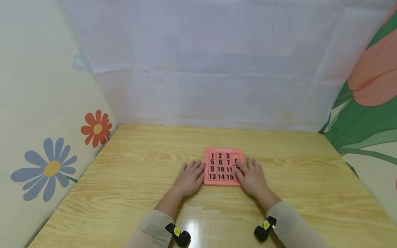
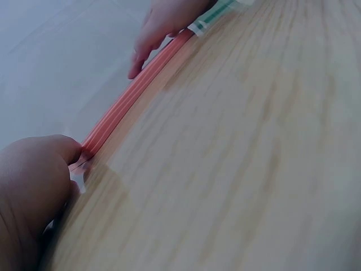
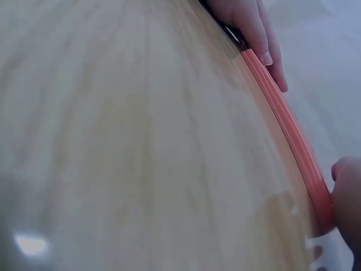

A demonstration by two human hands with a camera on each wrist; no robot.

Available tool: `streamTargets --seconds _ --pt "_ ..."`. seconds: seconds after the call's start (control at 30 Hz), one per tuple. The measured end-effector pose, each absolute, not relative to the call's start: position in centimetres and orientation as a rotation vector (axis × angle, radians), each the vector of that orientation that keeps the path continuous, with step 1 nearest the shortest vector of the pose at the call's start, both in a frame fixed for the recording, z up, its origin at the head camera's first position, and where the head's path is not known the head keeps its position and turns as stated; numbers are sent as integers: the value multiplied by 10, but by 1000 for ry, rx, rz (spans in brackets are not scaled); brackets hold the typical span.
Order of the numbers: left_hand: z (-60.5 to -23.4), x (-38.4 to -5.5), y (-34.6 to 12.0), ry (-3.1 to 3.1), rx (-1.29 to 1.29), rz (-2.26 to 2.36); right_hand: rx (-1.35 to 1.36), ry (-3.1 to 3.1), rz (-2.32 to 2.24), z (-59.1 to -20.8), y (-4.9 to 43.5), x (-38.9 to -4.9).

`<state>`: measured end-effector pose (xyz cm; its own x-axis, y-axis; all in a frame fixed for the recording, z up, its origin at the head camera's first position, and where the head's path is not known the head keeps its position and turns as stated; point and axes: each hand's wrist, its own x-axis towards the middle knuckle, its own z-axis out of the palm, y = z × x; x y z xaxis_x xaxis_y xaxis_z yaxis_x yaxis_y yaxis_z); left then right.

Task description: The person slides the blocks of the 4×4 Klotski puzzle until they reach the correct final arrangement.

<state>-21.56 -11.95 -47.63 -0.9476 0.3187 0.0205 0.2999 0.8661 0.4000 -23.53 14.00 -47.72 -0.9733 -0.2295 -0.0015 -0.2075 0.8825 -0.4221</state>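
Observation:
A pink number slide puzzle (image 1: 220, 165) lies flat on the wooden table, its black-numbered tiles facing up. Rows begin with 1, 5, 9 and 13; an empty slot shows at the top right, above the 4. Along the left edge rests my left hand (image 1: 190, 178), fingers extended, its thumb touching the frame's side in the left wrist view. My right hand (image 1: 253, 177) lies over the right edge. Its index fingertip touches the 4 tile, partly covering it, and its thumb rests over the lower right-column tiles. From the side, the puzzle's pink edge (image 3: 293, 132) sits level on the table.
The wood-grain table (image 1: 149, 148) runs back to a white sheet (image 1: 201, 69). Floral panels stand on both sides, with a blue flower (image 1: 51, 168) at left and green leaves (image 1: 369, 120) at right. A black wrist camera (image 1: 178, 235) is strapped on the left sleeve.

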Motion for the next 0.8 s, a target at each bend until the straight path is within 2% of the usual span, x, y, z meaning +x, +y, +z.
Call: streamTargets --seconds 0.8 --pt "-478 -215 -118 2987 501 618 -255 2959 -613 -470 137 -260"
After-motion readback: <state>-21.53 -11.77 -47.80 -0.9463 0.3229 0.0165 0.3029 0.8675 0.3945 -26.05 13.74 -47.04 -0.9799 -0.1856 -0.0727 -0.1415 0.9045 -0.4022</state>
